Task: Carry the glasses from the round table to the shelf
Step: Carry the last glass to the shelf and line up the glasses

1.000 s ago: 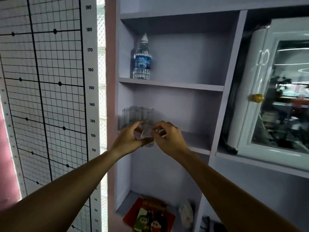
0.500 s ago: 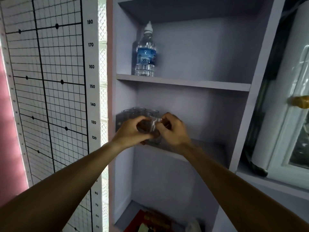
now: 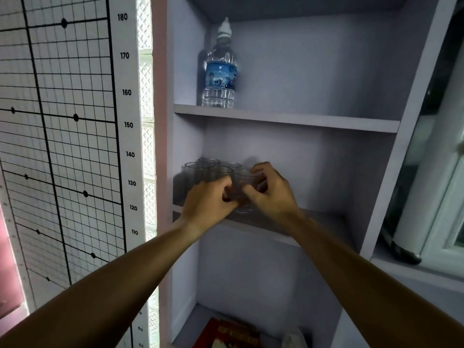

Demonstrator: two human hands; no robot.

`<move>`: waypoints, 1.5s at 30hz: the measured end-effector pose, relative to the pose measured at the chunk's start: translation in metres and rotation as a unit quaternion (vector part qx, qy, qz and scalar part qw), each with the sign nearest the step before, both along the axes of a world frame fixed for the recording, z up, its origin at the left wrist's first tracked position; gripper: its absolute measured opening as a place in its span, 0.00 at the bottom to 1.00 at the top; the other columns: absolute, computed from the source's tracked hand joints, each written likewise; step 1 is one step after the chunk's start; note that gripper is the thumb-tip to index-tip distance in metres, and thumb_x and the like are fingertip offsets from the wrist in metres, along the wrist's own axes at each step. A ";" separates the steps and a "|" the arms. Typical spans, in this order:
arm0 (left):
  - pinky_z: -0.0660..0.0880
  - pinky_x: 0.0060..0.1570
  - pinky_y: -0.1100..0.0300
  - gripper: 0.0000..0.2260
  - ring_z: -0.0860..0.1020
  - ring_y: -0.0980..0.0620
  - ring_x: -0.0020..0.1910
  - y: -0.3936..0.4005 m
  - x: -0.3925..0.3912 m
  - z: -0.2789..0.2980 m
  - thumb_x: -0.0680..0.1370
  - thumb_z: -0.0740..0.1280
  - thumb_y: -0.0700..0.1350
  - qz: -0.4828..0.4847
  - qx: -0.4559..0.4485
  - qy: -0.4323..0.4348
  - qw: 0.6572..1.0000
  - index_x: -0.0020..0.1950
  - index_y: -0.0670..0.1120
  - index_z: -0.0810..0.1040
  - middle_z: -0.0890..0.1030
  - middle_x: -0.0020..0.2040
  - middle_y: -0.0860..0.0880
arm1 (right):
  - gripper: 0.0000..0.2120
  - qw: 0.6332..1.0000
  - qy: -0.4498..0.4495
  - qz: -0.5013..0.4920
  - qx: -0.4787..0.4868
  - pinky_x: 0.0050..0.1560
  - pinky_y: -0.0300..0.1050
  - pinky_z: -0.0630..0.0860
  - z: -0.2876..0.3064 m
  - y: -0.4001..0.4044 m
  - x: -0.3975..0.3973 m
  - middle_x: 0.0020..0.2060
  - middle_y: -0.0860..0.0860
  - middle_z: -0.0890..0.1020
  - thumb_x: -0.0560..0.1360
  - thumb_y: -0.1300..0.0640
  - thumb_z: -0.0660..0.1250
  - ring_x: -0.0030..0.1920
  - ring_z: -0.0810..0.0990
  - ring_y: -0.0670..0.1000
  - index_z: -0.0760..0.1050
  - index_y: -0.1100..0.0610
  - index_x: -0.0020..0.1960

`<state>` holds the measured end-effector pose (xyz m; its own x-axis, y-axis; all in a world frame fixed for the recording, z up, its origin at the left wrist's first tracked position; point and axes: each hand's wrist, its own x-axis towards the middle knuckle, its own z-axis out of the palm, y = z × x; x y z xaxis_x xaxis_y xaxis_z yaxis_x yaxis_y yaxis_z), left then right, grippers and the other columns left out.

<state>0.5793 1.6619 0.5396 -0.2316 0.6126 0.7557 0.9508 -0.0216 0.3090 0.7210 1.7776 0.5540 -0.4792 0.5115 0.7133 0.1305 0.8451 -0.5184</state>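
A clear drinking glass (image 3: 243,182) is held between my two hands at the front of the middle shelf (image 3: 313,223) of a pale lilac shelf unit. My left hand (image 3: 209,200) grips its left side and my right hand (image 3: 270,190) grips its right side. The glass's base is at the shelf board; I cannot tell whether it touches. Several more clear glasses (image 3: 200,172) stand grouped on the same shelf, to the left and behind.
A water bottle (image 3: 220,71) with a blue label stands on the upper shelf. A height chart (image 3: 75,121) covers the wall on the left. A glass-door cabinet (image 3: 447,197) is on the right. A red box (image 3: 226,334) lies on the bottom shelf.
Both hands have moved the glass forward and onto the middle shelf beside the other glasses. The camera has come closer to the shelf.
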 end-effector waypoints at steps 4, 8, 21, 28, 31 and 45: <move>0.80 0.35 0.56 0.08 0.83 0.54 0.35 0.007 -0.002 -0.007 0.75 0.70 0.55 0.013 0.009 0.023 1.000 0.49 0.53 0.81 0.85 0.36 0.54 | 0.22 0.999 -0.005 -0.021 -0.045 0.36 0.39 0.78 -0.005 0.004 -0.001 0.41 0.45 0.78 0.71 0.44 0.75 0.40 0.80 0.45 0.66 0.44 0.56; 0.81 0.38 0.55 0.12 0.84 0.51 0.38 0.010 -0.001 -0.008 0.74 0.68 0.55 0.030 0.025 0.051 0.998 0.55 0.55 0.82 0.85 0.37 0.54 | 0.17 0.997 -0.013 -0.055 -0.049 0.38 0.44 0.78 -0.007 0.008 -0.003 0.40 0.47 0.79 0.71 0.43 0.75 0.40 0.79 0.47 0.68 0.45 0.48; 0.78 0.37 0.59 0.09 0.82 0.55 0.35 0.002 -0.004 -0.012 0.72 0.69 0.57 0.006 0.011 0.004 1.000 0.47 0.54 0.81 0.83 0.35 0.56 | 0.06 0.994 -0.049 -0.099 0.018 0.41 0.41 0.74 -0.010 0.014 -0.002 0.38 0.45 0.81 0.75 0.56 0.71 0.40 0.78 0.48 0.74 0.48 0.45; 0.76 0.34 0.62 0.06 0.81 0.57 0.34 -0.019 -0.031 -0.010 0.72 0.72 0.53 0.017 0.018 -0.019 0.999 0.42 0.51 0.80 0.84 0.35 0.56 | 0.12 0.998 0.017 0.019 0.058 0.44 0.47 0.80 -0.010 -0.015 -0.019 0.48 0.48 0.81 0.76 0.54 0.70 0.42 0.81 0.50 0.76 0.52 0.59; 0.72 0.31 0.65 0.06 0.81 0.56 0.34 -0.024 -0.037 -0.010 0.73 0.72 0.52 0.025 0.018 -0.005 1.000 0.42 0.52 0.77 0.83 0.36 0.56 | 0.17 0.998 -0.026 0.040 0.028 0.50 0.49 0.80 -0.011 -0.027 -0.039 0.55 0.47 0.78 0.79 0.49 0.67 0.48 0.82 0.52 0.72 0.49 0.66; 0.76 0.32 0.61 0.13 0.78 0.58 0.36 -0.017 0.000 -0.010 0.70 0.72 0.58 -0.036 0.037 0.038 0.998 0.43 0.56 0.70 0.81 0.40 0.57 | 0.08 0.999 0.033 -0.008 0.023 0.41 0.51 0.81 -0.009 -0.029 0.002 0.45 0.49 0.80 0.72 0.45 0.63 0.42 0.81 0.49 0.71 0.46 0.48</move>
